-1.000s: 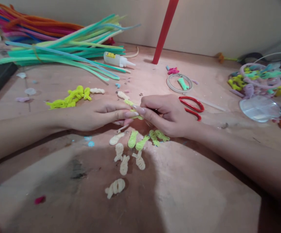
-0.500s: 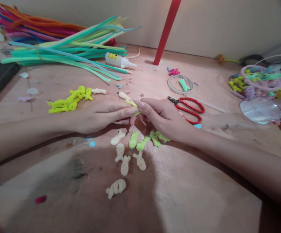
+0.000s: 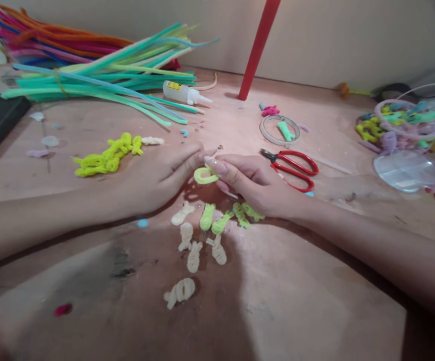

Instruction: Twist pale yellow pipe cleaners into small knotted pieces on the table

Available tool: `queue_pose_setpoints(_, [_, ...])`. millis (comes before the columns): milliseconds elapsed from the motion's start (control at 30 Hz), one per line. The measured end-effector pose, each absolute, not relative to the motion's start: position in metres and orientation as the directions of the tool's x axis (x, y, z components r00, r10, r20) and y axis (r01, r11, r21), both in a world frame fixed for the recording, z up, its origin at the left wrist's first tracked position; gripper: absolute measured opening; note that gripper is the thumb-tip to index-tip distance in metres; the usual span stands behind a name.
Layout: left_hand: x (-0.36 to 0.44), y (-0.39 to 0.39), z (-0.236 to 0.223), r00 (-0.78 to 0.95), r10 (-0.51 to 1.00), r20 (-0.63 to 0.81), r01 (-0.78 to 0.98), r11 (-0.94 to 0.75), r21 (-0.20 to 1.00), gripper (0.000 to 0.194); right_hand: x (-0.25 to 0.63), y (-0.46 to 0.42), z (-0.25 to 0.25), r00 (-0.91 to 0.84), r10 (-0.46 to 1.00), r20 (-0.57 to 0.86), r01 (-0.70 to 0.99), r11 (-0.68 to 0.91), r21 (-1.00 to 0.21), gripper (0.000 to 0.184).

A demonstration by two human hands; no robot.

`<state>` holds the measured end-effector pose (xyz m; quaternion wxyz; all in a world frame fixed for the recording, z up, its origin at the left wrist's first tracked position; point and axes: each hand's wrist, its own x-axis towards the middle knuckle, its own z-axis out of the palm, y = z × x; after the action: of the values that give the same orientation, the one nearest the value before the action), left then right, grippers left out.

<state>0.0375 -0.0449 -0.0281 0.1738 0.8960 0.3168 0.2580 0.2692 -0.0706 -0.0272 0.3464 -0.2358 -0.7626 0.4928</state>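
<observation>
A yellow-green fuzzy loop (image 3: 197, 175) is being held over the desk (image 3: 296, 291), between the two hands. Its right end is being pinched by the right hand (image 3: 257, 183), with thumb and fingers pressed together on it. The left hand (image 3: 157, 173) is being held curled close to the loop's left side; whether it is also gripping cannot be told. Should the pinch be slackened, the loop could well be sprung out of shape; under too hard a thumb, it could be squashed flat. Light-green pieces (image 3: 206, 217) are lying nearer the viewer, with cream pieces (image 3: 193, 256) mostly nearer still, and these could be scattered if either hand were dragged across them. Red-handled pliers (image 3: 275, 158) are lying just beside the right hand and could be knocked by its knuckles.
</observation>
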Motion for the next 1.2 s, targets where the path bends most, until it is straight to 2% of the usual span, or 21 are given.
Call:
queue_pose_setpoints(67, [0.041,-0.048,-0.027,0.701,0.655,0.281,0.515,-0.738,0.436,0.041,0.265,-0.07,-0.028,-0.616,0.717,0.327,0.015,0.425,-0.905,0.051])
queue_pose_setpoints(133, [0.043,-0.051,-0.028,0.702,0.662,0.264,0.57,-0.744,0.348,0.042,0.261,-0.069,-0.029,-0.535,0.762,0.364,0.068,0.468,-0.881,0.052])
queue_pose_setpoints(200, [0.045,-0.054,-0.031,0.692,0.644,0.326,0.616,-0.762,0.197,0.042,0.258,-0.067,-0.03,-0.451,0.801,0.393,0.145,0.501,-0.853,0.053])
queue_pose_setpoints(300, [0.043,-0.059,-0.036,0.748,0.518,0.416,0.589,-0.807,-0.054,0.039,0.258,-0.065,-0.031,-0.398,0.815,0.421,0.253,0.538,-0.804,0.053])
queue_pose_setpoints(400, [0.041,-0.06,-0.036,0.767,0.44,0.468,0.554,-0.821,-0.136,0.04,0.262,-0.062,-0.032,-0.414,0.786,0.458,0.345,0.601,-0.72,0.053])
queue_pose_setpoints(500, [0.039,-0.058,-0.032,0.744,0.421,0.518,0.532,-0.843,-0.08,0.038,0.266,-0.06,-0.032,-0.467,0.753,0.462,0.38,0.644,-0.664,0.052])
queue_pose_setpoints(667, [0.035,-0.048,-0.028,0.652,0.528,0.544,0.601,-0.798,0.053,0.049,0.269,-0.058,-0.034,-0.55,0.716,0.431,0.376,0.673,-0.637,0.049])
queue_pose_setpoints(733, [0.034,-0.043,-0.027,0.633,0.561,0.534,0.594,-0.794,0.131,0.05,0.269,-0.057,-0.035,-0.576,0.697,0.427,0.342,0.68,-0.649,0.048])
queue_pose_setpoints(833, [0.034,-0.038,-0.024,0.642,0.567,0.516,0.477,-0.823,0.309,0.045,0.271,-0.056,-0.035,-0.607,0.671,0.426,0.269,0.678,-0.684,0.047])
queue_pose_setpoints(933, [0.037,-0.036,-0.022,0.65,0.599,0.468,0.371,-0.787,0.492,0.047,0.273,-0.055,-0.035,-0.628,0.671,0.395,0.221,0.64,-0.736,0.047])
queue_pose_setpoints(1100, [0.04,-0.034,-0.03,0.613,0.728,0.307,0.297,-0.573,0.764,0.052,0.277,-0.053,-0.033,-0.642,0.678,0.358,0.098,0.535,-0.839,0.046])
queue_pose_setpoints(1200, [0.04,-0.033,-0.032,0.645,0.728,0.234,0.245,-0.487,0.839,0.051,0.278,-0.051,-0.033,-0.699,0.631,0.336,0.046,0.509,-0.859,0.048])
